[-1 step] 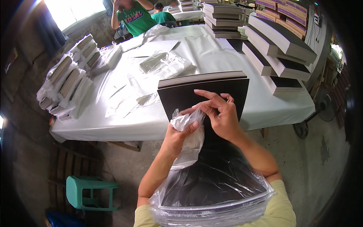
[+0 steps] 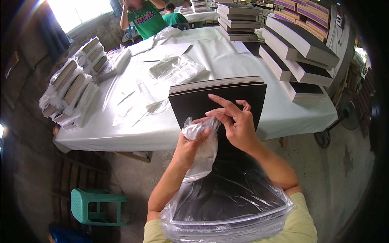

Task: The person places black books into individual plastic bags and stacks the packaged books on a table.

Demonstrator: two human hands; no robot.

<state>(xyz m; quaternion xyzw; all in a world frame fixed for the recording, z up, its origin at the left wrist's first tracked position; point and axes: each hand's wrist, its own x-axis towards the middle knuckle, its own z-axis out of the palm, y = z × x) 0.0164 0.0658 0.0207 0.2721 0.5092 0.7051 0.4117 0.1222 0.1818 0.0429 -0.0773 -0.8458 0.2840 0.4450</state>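
Observation:
My left hand (image 2: 187, 149) is closed around a crumpled clear plastic bag (image 2: 206, 156), which hangs down below the fingers. At the bag's upper edge, my right hand (image 2: 242, 127) pinches the plastic between thumb and index finger, its other fingers spread. Right behind both hands, a thick black-covered book block (image 2: 188, 103) stands upright at the table's near edge, pale page edges on top. Below my hands lies a black-topped stack wrapped in clear plastic (image 2: 227, 202), close against my body.
Plastic-wrapped books (image 2: 71, 91) are piled at the table's left. Unwrapped thick black-covered books (image 2: 302, 52) stack up at the right, with another pile (image 2: 239, 22) farther back. Loose plastic (image 2: 176, 69) lies mid-table. A green stool (image 2: 95, 202) stands lower left. Across the table is a person in green (image 2: 148, 20).
Both hands and the bag have shifted very slightly. The person across the table has moved a little. Otherwise the scene is the same.

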